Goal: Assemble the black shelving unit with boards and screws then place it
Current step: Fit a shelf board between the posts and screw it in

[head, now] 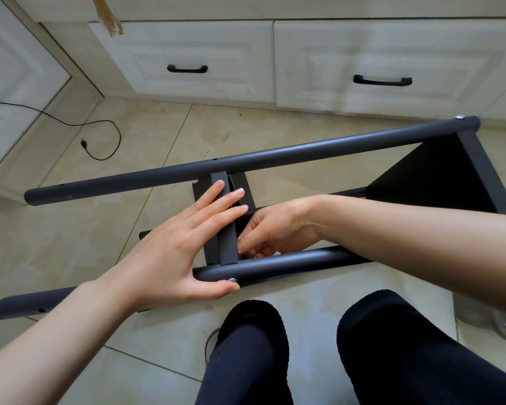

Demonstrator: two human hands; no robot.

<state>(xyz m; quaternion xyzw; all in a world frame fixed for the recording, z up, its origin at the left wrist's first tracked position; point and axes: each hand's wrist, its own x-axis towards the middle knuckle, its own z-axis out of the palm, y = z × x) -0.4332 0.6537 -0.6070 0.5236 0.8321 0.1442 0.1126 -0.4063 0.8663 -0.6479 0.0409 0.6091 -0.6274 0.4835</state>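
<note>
The black shelving unit lies on its side on the tiled floor, its far round pole [246, 159] and near round pole [289, 261] running left to right. A black board [227, 229] stands on edge between them in the middle, and a second board [438, 173] closes the right end. My left hand [184, 244] lies flat with straight fingers on the middle board, thumb under the near pole by a silver screw head [232, 279]. My right hand [275, 229] reaches in behind that board with curled fingers at the joint; what they pinch is hidden.
White cabinet drawers with black handles [187, 68] line the wall behind the frame. A black cable with a plug [84, 143] trails on the floor at the left. My legs in black trousers [392, 346] are below the near pole.
</note>
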